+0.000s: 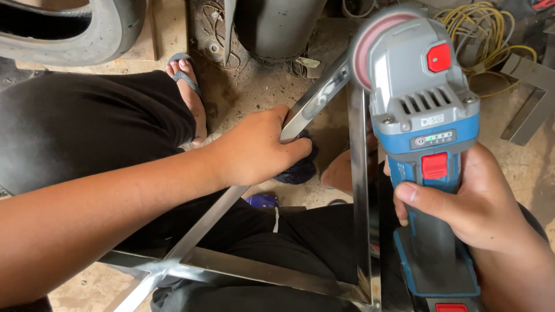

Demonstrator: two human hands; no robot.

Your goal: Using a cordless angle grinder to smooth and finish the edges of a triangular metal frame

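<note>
Your left hand point(254, 151) is gripping the shiny triangular steel frame point(359, 190), fingers clamped; your right hand point(477, 205) is clasping the blue-grey cordless angle grinder point(425, 110).

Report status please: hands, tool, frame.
Left hand grips shiny triangular steel frame. Right hand holds blue-grey cordless angle grinder, disc near frame's top corner. Nothing between.

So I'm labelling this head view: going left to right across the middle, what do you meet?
Left hand gripping the slanted bar of the metal frame → upright metal bar → blue-grey angle grinder → right hand holding it.
</note>
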